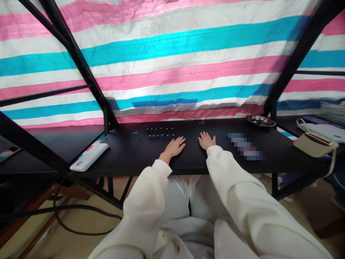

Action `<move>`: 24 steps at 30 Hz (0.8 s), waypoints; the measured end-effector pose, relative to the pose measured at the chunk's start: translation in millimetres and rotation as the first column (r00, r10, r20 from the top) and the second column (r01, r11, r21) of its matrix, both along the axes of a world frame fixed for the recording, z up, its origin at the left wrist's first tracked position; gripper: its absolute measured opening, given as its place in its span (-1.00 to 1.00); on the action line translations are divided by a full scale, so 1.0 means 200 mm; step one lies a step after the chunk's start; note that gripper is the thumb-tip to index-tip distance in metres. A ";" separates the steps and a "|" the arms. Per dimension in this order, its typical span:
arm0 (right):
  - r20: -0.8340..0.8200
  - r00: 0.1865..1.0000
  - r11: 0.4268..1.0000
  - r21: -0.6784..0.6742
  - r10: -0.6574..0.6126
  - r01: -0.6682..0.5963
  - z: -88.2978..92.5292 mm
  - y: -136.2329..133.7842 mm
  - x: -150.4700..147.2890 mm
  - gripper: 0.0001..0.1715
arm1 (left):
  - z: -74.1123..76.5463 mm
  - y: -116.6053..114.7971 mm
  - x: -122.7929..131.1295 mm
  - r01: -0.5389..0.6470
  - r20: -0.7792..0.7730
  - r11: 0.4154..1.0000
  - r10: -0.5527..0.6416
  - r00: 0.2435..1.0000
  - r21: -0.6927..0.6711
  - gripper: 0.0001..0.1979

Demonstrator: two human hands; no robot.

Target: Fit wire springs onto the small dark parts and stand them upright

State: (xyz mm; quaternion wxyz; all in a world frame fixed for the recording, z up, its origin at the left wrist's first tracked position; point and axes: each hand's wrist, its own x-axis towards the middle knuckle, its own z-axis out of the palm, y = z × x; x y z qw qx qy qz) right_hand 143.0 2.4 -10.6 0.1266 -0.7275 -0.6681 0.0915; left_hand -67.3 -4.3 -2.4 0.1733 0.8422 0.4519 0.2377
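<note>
My left hand (175, 146) lies flat on the black table (188, 163), its fingers spread and nothing in it. To its right, my right hand (206, 140) also rests palm down with the fingers apart, holding nothing. Just beyond and left of my left hand stands a row of several small dark cylinders (161, 132) with pale ends; their kind is too small to make out. Thin white bits (202, 121) lie near the table's back edge. Right of my right hand is a flat, blurred-out item (245, 146).
A shiny metal dish (260, 121) sits at the back right. A white box-like case (89, 157) lies at the left end. Farther right is a beige bag (315, 144) with a strap. Black frame posts (88, 72) slant up on both sides, before a striped sheet (188, 43).
</note>
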 end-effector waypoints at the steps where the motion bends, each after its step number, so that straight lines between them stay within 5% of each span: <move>1: -0.011 1.000 1.000 0.005 0.024 -0.024 0.00 0.00 -0.02 -0.42 | 0.00 0.01 -0.01 -0.040 0.077 0.999 0.039 0.996 0.011 -0.67; 3: -0.041 0.995 0.995 0.010 0.096 -0.096 0.02 0.02 -0.06 -0.45 | 0.00 0.02 -0.02 -0.189 0.246 0.982 0.181 0.952 0.010 -0.69; 7: -0.124 0.959 0.966 0.008 0.257 -0.258 0.05 0.06 -0.18 -0.49 | 0.03 0.02 -0.05 -0.488 0.489 0.870 0.457 0.743 -0.070 -0.66; 13: -0.142 0.939 0.949 0.087 0.314 -0.304 0.08 0.16 -0.44 -0.42 | 0.09 -0.01 -0.07 -0.550 0.640 0.804 0.548 0.539 -0.225 -0.70; 24: -0.244 0.958 0.981 0.160 0.151 -0.114 0.05 0.26 -0.64 -0.64 | 0.08 -0.02 -0.06 -0.540 0.631 0.812 0.541 0.556 -0.221 -0.71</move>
